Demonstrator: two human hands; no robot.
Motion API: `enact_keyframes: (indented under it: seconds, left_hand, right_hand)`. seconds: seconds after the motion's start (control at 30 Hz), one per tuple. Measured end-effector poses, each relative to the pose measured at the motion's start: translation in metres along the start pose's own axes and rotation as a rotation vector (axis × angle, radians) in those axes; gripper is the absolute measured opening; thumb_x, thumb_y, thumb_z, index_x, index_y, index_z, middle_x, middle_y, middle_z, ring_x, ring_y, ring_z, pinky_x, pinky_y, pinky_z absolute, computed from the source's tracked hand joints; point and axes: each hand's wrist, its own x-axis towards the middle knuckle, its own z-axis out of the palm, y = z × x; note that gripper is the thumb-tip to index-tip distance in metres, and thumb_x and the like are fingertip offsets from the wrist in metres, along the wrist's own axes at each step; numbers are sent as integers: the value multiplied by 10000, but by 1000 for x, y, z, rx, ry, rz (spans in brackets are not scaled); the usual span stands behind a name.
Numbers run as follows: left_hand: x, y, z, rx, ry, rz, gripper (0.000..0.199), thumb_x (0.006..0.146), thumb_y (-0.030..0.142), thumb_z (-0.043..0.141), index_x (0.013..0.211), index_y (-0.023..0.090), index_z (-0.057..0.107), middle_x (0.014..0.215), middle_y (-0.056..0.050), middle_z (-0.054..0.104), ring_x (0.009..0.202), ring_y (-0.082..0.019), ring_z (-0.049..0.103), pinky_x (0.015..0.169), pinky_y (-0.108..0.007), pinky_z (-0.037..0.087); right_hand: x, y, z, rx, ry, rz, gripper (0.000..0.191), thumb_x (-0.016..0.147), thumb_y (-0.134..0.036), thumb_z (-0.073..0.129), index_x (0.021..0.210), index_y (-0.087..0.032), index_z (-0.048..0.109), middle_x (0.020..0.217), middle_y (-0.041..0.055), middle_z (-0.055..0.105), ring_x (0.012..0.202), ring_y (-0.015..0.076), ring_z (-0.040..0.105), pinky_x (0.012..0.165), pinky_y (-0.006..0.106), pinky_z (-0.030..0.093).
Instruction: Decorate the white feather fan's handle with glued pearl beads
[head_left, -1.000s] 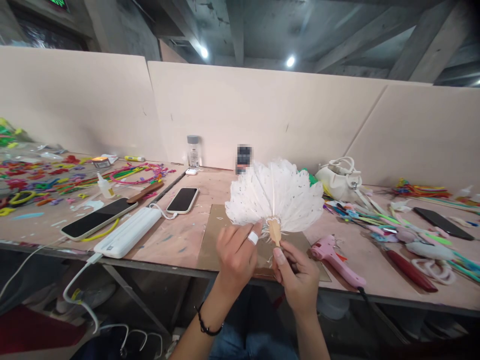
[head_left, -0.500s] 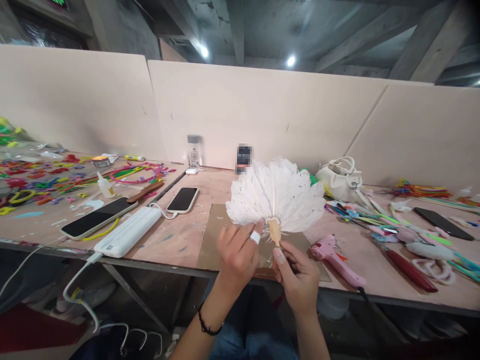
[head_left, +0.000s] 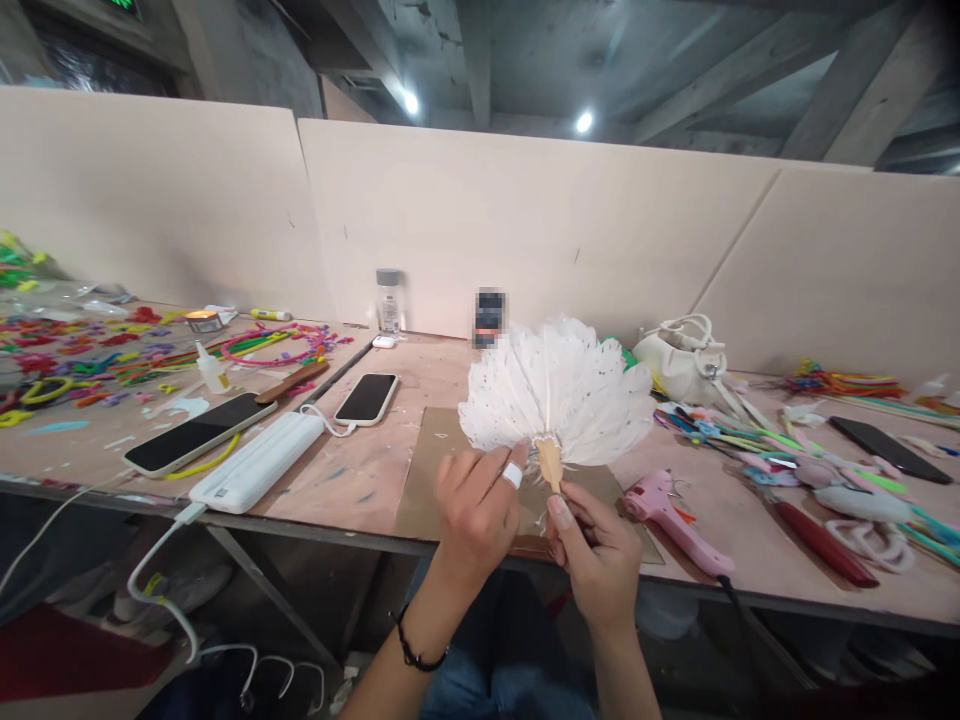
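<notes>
A white feather fan (head_left: 559,390) with dark specks stands upright above the table's front edge, its feathers spread. Its short wooden handle (head_left: 550,465) is pinched between the thumb and fingers of my right hand (head_left: 596,545). A row of small pale beads runs along the base of the feathers. My left hand (head_left: 480,510) is at the fan's lower left, fingers curled, a white band around one finger. The index fingertip reaches the beaded base; whether the fingers hold anything is hidden. Beneath both hands lies a brown cardboard sheet (head_left: 427,490).
A pink glue gun (head_left: 675,520) and a red-handled tool (head_left: 825,543) lie on the right. To the left are a power bank (head_left: 259,465), a phone (head_left: 367,398) and another phone (head_left: 202,432). A white bag (head_left: 679,360) sits behind, near the board wall.
The fan has shifted very slightly to the right. Both hands keep nearly the same pose and place.
</notes>
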Motion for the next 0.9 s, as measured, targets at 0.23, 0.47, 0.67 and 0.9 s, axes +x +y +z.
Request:
enact_keyframes:
  seconds: [0.23,0.47,0.67,0.9]
  left_hand:
    - [0,1,0,2,5,5,334,952,11,565,1231,138,695,970,-103,799,724,-217,532,651,-377,307]
    - [0,1,0,-1,-2,1,344,949,2,561,1236,135,696,975,-105,798,734,-220,532,657,-376,310]
    - [1,0,0,-6,-2,-1,349,955,15,565,1260,130,689,968,-102,795,719,-219,525,653,-371,307]
    - [0,0,-2,-20,-4,-14,391,932,-11,571,1274,146,678,971,-90,792,727,-216,559,662,-359,322]
  right_hand:
    - [0,3,0,-9,-3,1,100,1024,-250,698,1083,-195,757,582,-41,591,417,91,467,396,163,405]
    - [-1,3,0,23,11,26,111,1009,-263,713,1062,-182,769,575,-32,590,406,92,456,388,167,410]
    - [0,3,0,26,19,35,133,1004,-281,721,1071,-177,772,584,-22,610,399,97,464,381,176,417]
    - [1,-1,1,58,28,68,161,1002,-308,730,1060,-165,780,585,-17,609,396,96,461,374,179,409]
